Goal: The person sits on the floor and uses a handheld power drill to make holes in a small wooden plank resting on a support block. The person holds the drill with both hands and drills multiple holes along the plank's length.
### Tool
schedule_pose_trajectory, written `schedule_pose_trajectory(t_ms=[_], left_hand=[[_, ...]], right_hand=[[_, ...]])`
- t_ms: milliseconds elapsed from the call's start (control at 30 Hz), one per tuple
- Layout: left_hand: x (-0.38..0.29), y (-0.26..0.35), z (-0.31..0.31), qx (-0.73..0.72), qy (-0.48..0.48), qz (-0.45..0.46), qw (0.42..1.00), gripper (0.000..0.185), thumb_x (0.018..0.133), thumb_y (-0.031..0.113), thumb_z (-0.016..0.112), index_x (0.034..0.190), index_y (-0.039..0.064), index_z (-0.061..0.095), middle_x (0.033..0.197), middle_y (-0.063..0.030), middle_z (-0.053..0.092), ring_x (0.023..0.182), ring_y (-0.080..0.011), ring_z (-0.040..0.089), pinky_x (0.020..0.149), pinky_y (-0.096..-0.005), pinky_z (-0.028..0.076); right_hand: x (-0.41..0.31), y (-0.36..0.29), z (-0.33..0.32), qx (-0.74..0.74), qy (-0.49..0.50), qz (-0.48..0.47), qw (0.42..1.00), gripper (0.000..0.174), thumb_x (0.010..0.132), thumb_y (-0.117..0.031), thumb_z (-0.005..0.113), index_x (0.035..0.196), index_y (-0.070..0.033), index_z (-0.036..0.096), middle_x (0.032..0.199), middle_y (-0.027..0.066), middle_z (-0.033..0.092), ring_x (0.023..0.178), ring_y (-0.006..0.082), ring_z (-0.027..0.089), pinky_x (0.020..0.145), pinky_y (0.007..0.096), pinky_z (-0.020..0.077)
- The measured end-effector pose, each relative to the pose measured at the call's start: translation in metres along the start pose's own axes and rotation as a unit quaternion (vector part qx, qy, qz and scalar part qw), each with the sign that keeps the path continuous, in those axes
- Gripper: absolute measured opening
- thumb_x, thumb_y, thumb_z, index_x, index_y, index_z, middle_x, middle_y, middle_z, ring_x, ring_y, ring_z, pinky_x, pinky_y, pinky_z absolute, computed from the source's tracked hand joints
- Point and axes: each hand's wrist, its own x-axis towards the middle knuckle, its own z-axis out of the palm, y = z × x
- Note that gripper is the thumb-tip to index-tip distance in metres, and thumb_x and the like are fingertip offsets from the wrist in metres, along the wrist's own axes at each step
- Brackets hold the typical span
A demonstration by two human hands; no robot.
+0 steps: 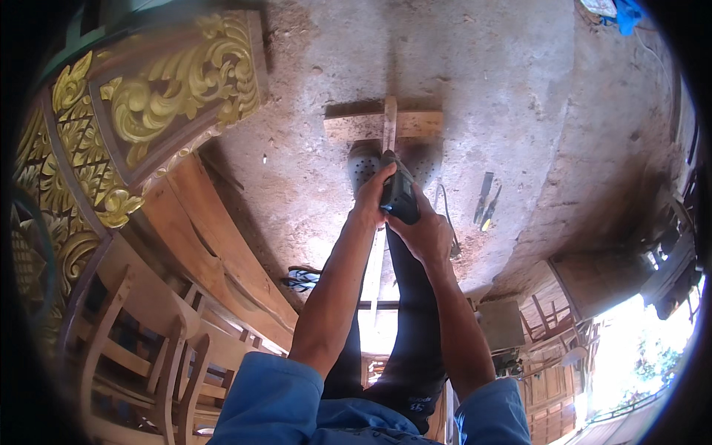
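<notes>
Both my hands hold a dark handheld power tool [401,194], its front end over a narrow wooden strip [390,125]. My left hand [374,194] wraps the tool's left side near the front, and my right hand [425,231] grips its rear right side. The strip lies across a wooden board [356,127] on the floor, just beyond the toes of my grey perforated clogs [364,167]. A cord [449,217] curves beside my right hand. The tool's working tip is hidden.
Right on the floor lie a flat dark tool [483,194] and a yellow-ended hand tool [489,213]. Gold-painted carved panels [167,89] stand at left, above long wooden boards [222,245] and wooden chairs [172,356]. Patterned sandals [302,279] lie by my left arm; a wooden cabinet [601,283] is at right.
</notes>
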Motion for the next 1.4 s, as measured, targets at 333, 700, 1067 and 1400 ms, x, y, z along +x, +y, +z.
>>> schedule_pose_trajectory(t_ms=[333, 700, 1067, 1400], left_hand=[[-0.026, -0.005, 0.007, -0.003, -0.019, 0.004, 1.0, 0.034, 0.098, 0.032, 0.077, 0.118, 0.005, 0.069, 0.101, -0.0106, 0.076, 0.087, -0.0235, 0.076, 0.08, -0.0385, 0.065], [-0.035, -0.013, 0.04, 0.251, 0.169, 0.229, 0.925, 0.056, 0.102, 0.033, 0.066, 0.141, -0.006, 0.059, 0.135, -0.0212, 0.066, 0.124, -0.0311, 0.065, 0.104, -0.038, 0.05], [-0.019, -0.013, 0.05, 0.35, 0.291, 0.351, 0.818, 0.056, 0.11, 0.035, 0.042, 0.143, -0.008, 0.058, 0.145, -0.0295, 0.061, 0.138, -0.0423, 0.056, 0.119, -0.0445, 0.04], [-0.001, -0.015, 0.044, 0.331, 0.296, 0.37, 0.816, 0.055, 0.111, 0.036, 0.04, 0.138, -0.008, 0.062, 0.14, -0.0277, 0.065, 0.135, -0.0422, 0.059, 0.117, -0.0448, 0.042]], right_hand=[[-0.019, -0.007, -0.012, 0.02, 0.006, -0.011, 1.0, 0.092, 0.078, -0.051, 0.087, 0.157, -0.02, 0.051, 0.105, 0.0221, 0.079, 0.096, 0.0423, 0.077, 0.084, 0.0491, 0.0608], [0.006, -0.006, -0.011, -0.041, 0.003, -0.022, 0.999, 0.099, 0.073, -0.064, 0.083, 0.158, -0.023, 0.052, 0.09, 0.0213, 0.079, 0.084, 0.0392, 0.079, 0.074, 0.0495, 0.0627], [0.017, -0.006, -0.017, -0.07, -0.028, -0.021, 0.997, 0.098, 0.074, -0.071, 0.078, 0.158, -0.028, 0.051, 0.087, 0.02, 0.079, 0.083, 0.0398, 0.079, 0.074, 0.0489, 0.0621], [0.025, -0.01, -0.026, -0.086, -0.025, -0.044, 0.995, 0.096, 0.074, -0.069, 0.08, 0.157, -0.029, 0.053, 0.089, 0.0201, 0.079, 0.086, 0.0386, 0.079, 0.075, 0.0483, 0.062]])
